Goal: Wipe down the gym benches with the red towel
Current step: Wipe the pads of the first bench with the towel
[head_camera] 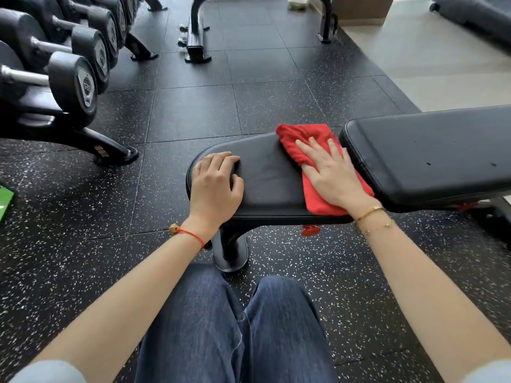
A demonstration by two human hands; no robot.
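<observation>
Red towel [309, 150], one only, lies folded and a little crumpled on the seat pad [271, 175] of the near bench, at the pad's end next to the bench's longer back pad [431, 153], with one edge hanging over the pad's front side. One right hand [330, 174] presses flat on the towel, fingers straight and slightly spread. One left hand [215, 183] rests on the opposite, rounded end of the seat pad, well apart from the towel, its fingers curled over the pad's edge and its thumb on the top surface. Two pads make up this bench. A second bench frame [196, 31] stands beyond the seat pad, across the speckled floor [193, 111]. Left of the seat pad a rack holds dumbbells [72, 81]; at least four show clearly.
</observation>
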